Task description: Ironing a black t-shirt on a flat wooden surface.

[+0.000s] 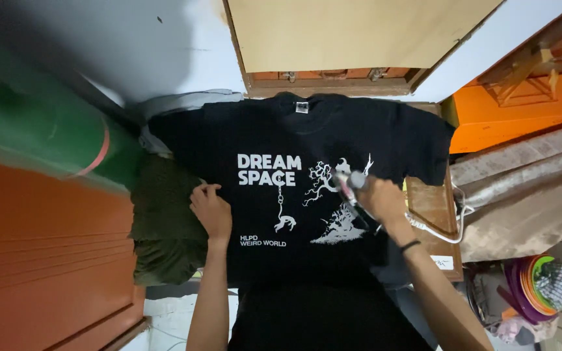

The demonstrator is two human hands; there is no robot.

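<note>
Black T-shirt lies spread flat, front up, across the middle of the view, collar pointing away from the person and a small white tag at the neck. Its cloth looks soft and matte, with white lettering on the chest and a white drawing of a bare tree and a small hanging figure beside it. Under it, a wooden board shows brown at the right edge. A dark green folded cloth, coarser in texture, lies just beside the shirt on the left. Behind stand a pale wall and a wooden panel; an orange cabinet is at the right.

Both forearms reach forward from the bottom of the view, well apart. The left hand rests palm down on the shirt's left edge, fingers loosely curled and pressing the cloth. The right hand, a black band at its wrist, is closed around the handle of an iron, which sits on the printed tree. A white cord loops off to the right.
</note>
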